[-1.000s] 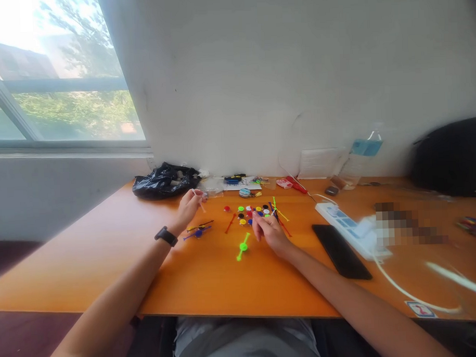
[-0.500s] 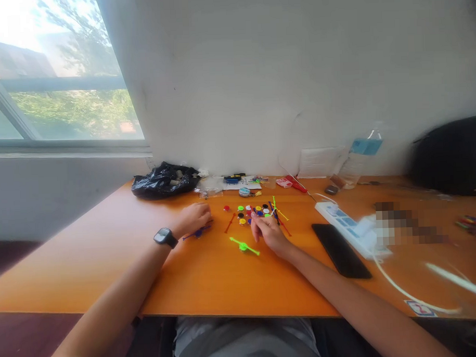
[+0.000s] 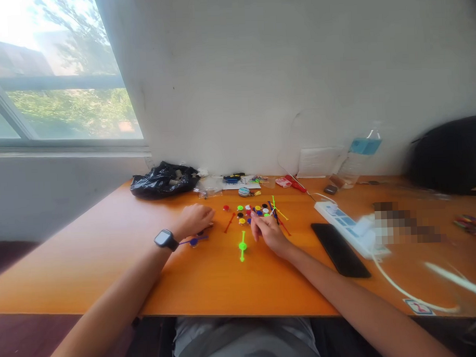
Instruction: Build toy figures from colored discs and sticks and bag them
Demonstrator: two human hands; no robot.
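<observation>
My left hand (image 3: 194, 220), with a watch (image 3: 165, 239) on its wrist, rests on the table with its fingers bent and close together; what lies under them is mostly hidden. Beside it sits a blue spinner (image 3: 194, 242) with a long thin bar, and a small dark piece (image 3: 201, 233) shows below the fingers. My right hand (image 3: 268, 232) is closed, thumb against curled fingers, and anything in its grip is too small to make out. Between both hands a green spinner (image 3: 242, 246) stands alone, its bar pointing toward and away from me.
Several coloured round pieces, such as a yellow one (image 3: 242, 221), and thin sticks (image 3: 275, 206) lie beyond my right hand. A red stick (image 3: 229, 223) lies between the hands. To the right are a black phone (image 3: 338, 248) and a power strip (image 3: 349, 226); a black bag (image 3: 163, 180) sits behind.
The green spinner's bar has turned from slanting sideways to front-to-back. The blue spinner now shows lower and further left beside my left hand, which has shifted slightly. My right hand stays put.
</observation>
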